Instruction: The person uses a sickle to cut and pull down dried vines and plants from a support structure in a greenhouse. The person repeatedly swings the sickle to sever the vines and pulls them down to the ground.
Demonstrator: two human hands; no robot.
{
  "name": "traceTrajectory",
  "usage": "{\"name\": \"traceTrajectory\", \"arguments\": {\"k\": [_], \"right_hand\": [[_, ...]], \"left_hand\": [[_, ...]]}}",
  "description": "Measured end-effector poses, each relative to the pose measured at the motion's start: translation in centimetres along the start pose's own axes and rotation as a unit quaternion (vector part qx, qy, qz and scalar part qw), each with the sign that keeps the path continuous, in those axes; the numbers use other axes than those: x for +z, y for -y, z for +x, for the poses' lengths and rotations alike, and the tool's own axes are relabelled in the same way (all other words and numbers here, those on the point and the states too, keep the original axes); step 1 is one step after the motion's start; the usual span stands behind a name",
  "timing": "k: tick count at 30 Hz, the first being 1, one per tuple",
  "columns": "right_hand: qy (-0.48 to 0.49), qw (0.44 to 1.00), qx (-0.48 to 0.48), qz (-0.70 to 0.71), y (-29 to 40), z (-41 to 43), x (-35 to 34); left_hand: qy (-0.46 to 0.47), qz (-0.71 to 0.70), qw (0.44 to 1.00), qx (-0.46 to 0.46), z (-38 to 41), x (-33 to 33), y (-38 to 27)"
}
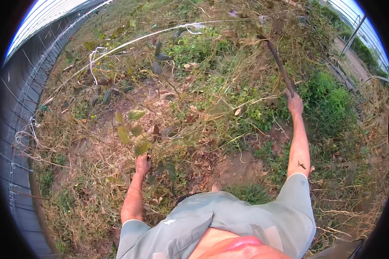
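Observation:
My right hand point(294, 103) is shut around the lower end of a dark wooden handle point(280, 64), arm stretched forward. The handle slants up and to the left into dry vines, where its far end is hidden. Nearer my body, my left hand point(143, 165) is a fist around a leafy vine stem. Yellow-green leaves point(141, 147) stick up just past its knuckles. Between my hands lie tangled dry vines point(194, 136) and brown leaves over bare soil point(238, 168).
A white cord point(142, 37) crosses ahead, with loose knotted ends. Several dark green cucumber-like fruits point(107, 96) lie among the vines. At the left runs a grey sheet wall point(16, 129) with cords along it. Green weeds point(325, 97) grow at the right, beyond them a metal post point(353, 34).

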State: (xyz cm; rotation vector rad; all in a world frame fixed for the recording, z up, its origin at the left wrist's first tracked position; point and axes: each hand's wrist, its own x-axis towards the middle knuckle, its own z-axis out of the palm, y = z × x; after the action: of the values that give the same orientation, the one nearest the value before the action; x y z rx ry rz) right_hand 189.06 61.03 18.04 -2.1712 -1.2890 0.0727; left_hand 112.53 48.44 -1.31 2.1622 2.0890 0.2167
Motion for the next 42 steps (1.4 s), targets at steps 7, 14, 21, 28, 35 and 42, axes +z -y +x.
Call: {"name": "traceTrajectory", "arguments": {"k": [7, 14, 21, 28, 35, 42], "right_hand": [[-0.040, 0.981, -0.039, 0.188, 3.2, -12.9, 13.9], [0.108, 0.945, -0.174, 0.255, 8.5, -23.2, 11.3], [0.260, 0.857, -0.128, 0.425, 13.8, -31.9, 14.4], [0.285, 0.830, -0.055, 0.476, 16.5, -37.6, 16.7], [0.248, 0.813, -0.262, 0.457, 23.3, -40.4, 12.5], [0.379, 0.720, -0.443, 0.377, 43.6, -42.6, 8.7]], "left_hand": [[0.024, 0.016, 0.999, 0.034, -2.4, -6.6, -3.7], [-0.073, 0.015, 0.986, 0.146, -1.6, -21.2, -9.7], [-0.695, 0.143, 0.704, 0.038, -2.0, -38.0, -2.6], [-0.591, 0.019, 0.741, -0.317, 0.6, -43.4, 13.8], [-0.277, 0.001, 0.914, -0.295, -0.3, -22.0, 17.1], [-0.365, -0.057, 0.884, -0.285, -9.6, -17.9, 17.4]]}}
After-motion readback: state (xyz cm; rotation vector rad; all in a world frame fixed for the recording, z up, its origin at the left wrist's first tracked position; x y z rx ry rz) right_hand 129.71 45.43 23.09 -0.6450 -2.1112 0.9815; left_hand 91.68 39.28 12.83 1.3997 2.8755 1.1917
